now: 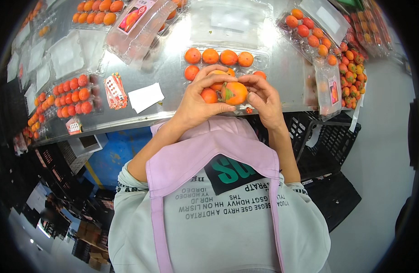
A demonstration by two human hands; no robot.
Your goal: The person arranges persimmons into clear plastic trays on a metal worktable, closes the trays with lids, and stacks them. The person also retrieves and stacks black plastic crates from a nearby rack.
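Note:
A persimmon with a green calyx is held between my two hands, over the table's front edge. My left hand grips it from the left, its thumb below; more persimmons show within the curl of its fingers, partly hidden. My right hand has its fingertips and thumb against the fruit's right side. Just beyond, a clear plastic tray holds a full back row of persimmons and others partly behind my hands. Its clear lid lies open behind it.
Left on the metal table are printed cards, white paper and filled persimmon trays. A closed pack lies back left. Persimmons are heaped at the right. Black plastic crates stand below the table's right edge.

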